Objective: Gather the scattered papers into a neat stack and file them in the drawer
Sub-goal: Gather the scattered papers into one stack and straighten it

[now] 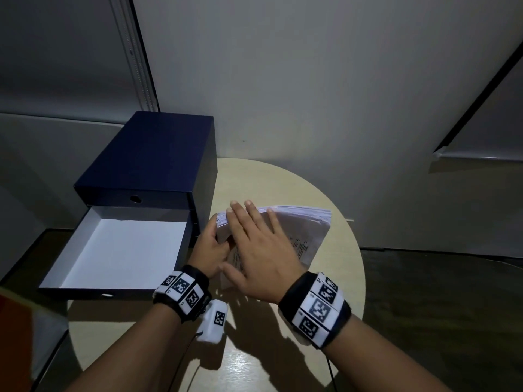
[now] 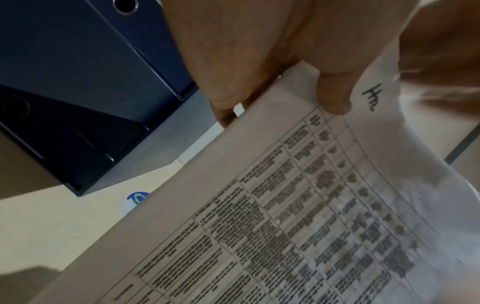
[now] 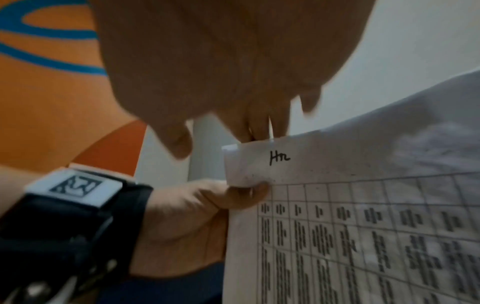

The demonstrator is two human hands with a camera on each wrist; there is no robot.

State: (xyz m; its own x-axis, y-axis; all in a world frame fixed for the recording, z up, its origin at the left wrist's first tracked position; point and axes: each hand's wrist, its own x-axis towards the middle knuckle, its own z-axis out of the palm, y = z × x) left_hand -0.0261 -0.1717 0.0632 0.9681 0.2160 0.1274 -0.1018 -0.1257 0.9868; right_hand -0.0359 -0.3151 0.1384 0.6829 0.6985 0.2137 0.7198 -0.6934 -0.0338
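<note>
A thick stack of printed papers [image 1: 307,230] stands tilted on the round beige table [image 1: 334,278], its top page a table of text [image 2: 311,205] [image 3: 363,236]. My left hand [image 1: 210,250] grips the stack's left edge, thumb on the top page [image 2: 333,92]. My right hand [image 1: 260,250] lies flat over the stack with fingers straight, reaching its far edge. To the left is a dark blue drawer box [image 1: 150,159]; its lower drawer [image 1: 119,250] is pulled out, and its white inside holds nothing.
The blue box's upper drawer [image 1: 135,198] is closed, with a round finger hole. A grey wall stands close behind the table. The table's front part [image 1: 249,360] lies in my arms' shadow. A small blue sticker [image 2: 137,197] is on the table by the stack.
</note>
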